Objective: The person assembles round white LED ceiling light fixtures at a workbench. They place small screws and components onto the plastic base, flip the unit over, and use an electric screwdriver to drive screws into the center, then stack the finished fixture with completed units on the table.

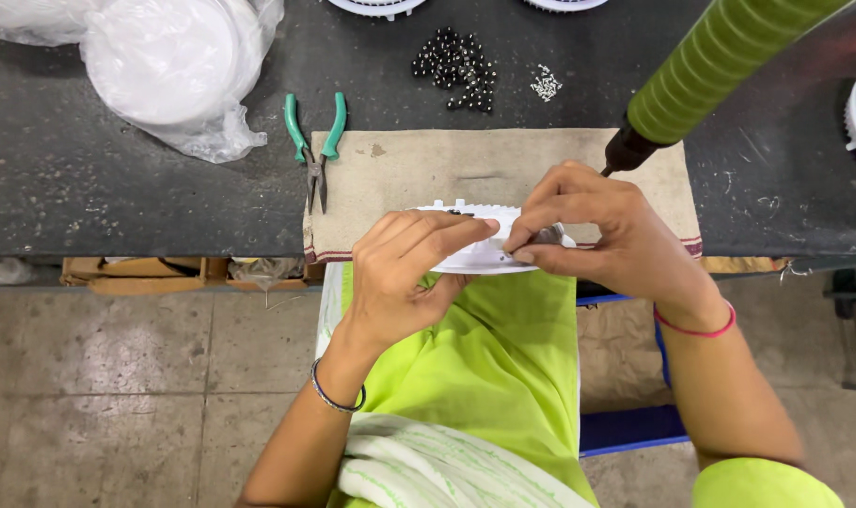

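The left hand point(400, 273) holds a white round plastic part point(484, 246) at the near edge of the surface, fingers laid over its top and thumb underneath, so this grip is clenched on the part. The right hand point(602, 230) meets it from the other side: its fingertips pinch a small dark piece point(546, 235) against the part's right rim, a closed pinch on something too small to identify. The part sits between both hands, mostly covered by them, with only its toothed upper rim and a strip of its lower edge showing. It lies over the front border of a tan cloth mat point(428, 169) and hangs partly past the surface edge, above the person's green-clad lap.

The likeliest slip, judging from this pose, is the small piece escaping the right-hand pinch; with the part overhanging the edge, it would fall to the lap or the floor rather than onto the mat. A tilt of the left hand could also tip the part off the mat.

Just behind the right hand a tool with a green ribbed handle point(720, 56) slants down, its dark tip near the knuckles. Green-handled pliers point(315, 150) lie left of the mat. Farther back sit a heap of small black pieces point(456, 68), a smaller pile of pale bits point(546, 85) and bagged white discs point(165, 66).
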A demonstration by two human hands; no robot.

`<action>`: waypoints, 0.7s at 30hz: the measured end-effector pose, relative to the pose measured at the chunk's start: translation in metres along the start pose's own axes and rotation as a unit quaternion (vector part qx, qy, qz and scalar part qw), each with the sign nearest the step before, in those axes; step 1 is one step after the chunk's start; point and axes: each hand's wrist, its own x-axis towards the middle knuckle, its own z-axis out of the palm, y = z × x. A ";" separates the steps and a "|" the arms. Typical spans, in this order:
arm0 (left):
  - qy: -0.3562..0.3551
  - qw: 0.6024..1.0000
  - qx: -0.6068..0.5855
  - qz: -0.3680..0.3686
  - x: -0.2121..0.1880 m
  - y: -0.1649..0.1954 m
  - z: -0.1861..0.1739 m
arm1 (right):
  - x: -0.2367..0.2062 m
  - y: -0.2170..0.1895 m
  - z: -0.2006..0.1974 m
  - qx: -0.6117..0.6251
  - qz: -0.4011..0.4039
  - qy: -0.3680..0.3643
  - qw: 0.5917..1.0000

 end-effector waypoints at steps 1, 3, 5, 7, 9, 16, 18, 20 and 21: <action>0.000 1.000 -0.001 0.000 0.000 0.000 0.000 | 0.001 0.000 0.000 0.006 0.004 -0.007 1.000; -0.002 1.000 -0.001 -0.001 0.000 -0.001 0.000 | 0.001 0.000 0.001 0.001 0.009 -0.008 1.000; -0.003 1.000 0.000 -0.001 0.000 -0.001 0.001 | 0.001 0.000 0.001 -0.013 0.005 -0.010 1.000; -0.003 1.000 0.002 -0.002 0.001 0.000 0.001 | 0.003 -0.001 -0.001 -0.036 -0.008 -0.014 0.999; 0.001 1.000 0.005 -0.001 0.002 0.000 0.002 | 0.005 -0.003 -0.002 -0.028 0.003 -0.020 0.999; -0.008 1.000 0.008 -0.001 0.002 0.001 0.002 | 0.014 -0.017 -0.012 -0.063 0.007 -0.060 0.996; -0.008 1.000 0.007 0.000 0.003 0.001 0.002 | 0.017 -0.020 -0.014 -0.059 0.000 -0.070 0.996; -0.004 1.000 0.008 0.001 0.004 0.000 0.003 | 0.021 -0.020 -0.017 -0.055 -0.007 -0.077 0.995; -0.002 1.000 0.010 0.001 0.004 0.000 0.003 | 0.023 -0.020 -0.018 -0.052 -0.009 -0.080 0.995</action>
